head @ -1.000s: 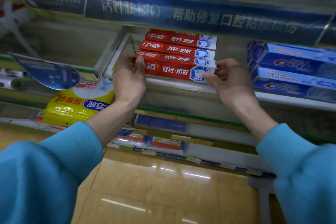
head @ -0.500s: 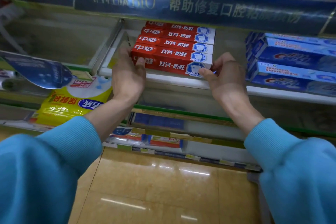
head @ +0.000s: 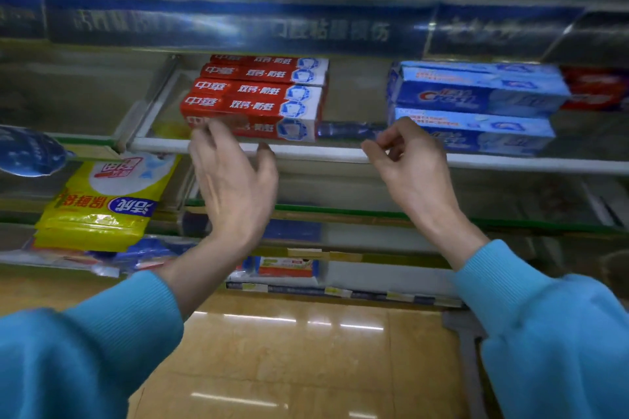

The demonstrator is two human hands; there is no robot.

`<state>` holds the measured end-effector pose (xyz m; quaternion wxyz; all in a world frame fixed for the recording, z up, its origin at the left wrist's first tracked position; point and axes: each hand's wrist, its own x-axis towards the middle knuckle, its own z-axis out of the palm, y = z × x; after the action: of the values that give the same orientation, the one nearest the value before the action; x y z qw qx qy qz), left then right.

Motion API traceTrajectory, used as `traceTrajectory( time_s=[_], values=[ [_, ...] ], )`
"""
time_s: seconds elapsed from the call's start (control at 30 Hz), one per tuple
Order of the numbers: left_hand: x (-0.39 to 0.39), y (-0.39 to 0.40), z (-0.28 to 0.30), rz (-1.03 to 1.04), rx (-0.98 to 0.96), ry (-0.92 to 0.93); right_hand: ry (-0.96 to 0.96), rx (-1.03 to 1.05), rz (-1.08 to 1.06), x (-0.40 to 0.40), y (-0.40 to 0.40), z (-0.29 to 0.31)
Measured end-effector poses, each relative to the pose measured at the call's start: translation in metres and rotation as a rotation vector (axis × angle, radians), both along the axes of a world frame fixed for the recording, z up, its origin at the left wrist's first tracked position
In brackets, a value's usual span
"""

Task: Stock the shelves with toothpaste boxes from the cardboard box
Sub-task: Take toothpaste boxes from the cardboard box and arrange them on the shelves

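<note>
Both hands have come off the stack of red toothpaste boxes [head: 253, 95] since half a second ago: the left hand [head: 235, 180] now hangs with fingers spread and holding nothing just in front of the stack's left end, while the right hand [head: 413, 163] has drawn well clear to the right, loosely curled and empty, near the blue Crest boxes [head: 476, 105]. The red boxes lie on the shelf [head: 326, 155], long axes running left to right along its front rail. The cardboard box is out of view, so the next box likely lies below and behind both grips.
</note>
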<state>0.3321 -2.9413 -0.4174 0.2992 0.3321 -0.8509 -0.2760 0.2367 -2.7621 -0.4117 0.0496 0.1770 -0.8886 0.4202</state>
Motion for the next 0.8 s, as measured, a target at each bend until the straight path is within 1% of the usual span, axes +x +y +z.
traceTrajectory(
  time_s=[0.07,0.2,0.33,0.47,0.53,0.67,0.8],
  values=[
    [-0.003,0.037,0.002,-0.155,0.018,0.005,0.006,-0.02,-0.026,0.0,0.035,0.004],
    [-0.021,0.138,0.003,-0.531,0.148,-0.031,0.059,-0.076,-0.146,0.0,0.131,0.009],
    [-0.042,0.255,-0.002,-0.759,0.214,-0.102,0.088,-0.045,-0.301,-0.001,0.249,0.004],
    [-0.054,0.367,-0.008,-0.903,0.273,-0.187,0.035,0.013,-0.471,0.004,0.374,-0.014],
    [-0.059,0.416,-0.012,-0.939,0.293,-0.212,-0.017,0.055,-0.539,0.009,0.433,-0.03],
    [-0.071,0.499,-0.03,-0.997,0.324,-0.253,-0.206,0.152,-0.649,0.017,0.532,-0.066],
    [-0.082,0.564,-0.056,-1.021,0.34,-0.284,-0.398,0.282,-0.72,0.018,0.604,-0.097]
  ],
)
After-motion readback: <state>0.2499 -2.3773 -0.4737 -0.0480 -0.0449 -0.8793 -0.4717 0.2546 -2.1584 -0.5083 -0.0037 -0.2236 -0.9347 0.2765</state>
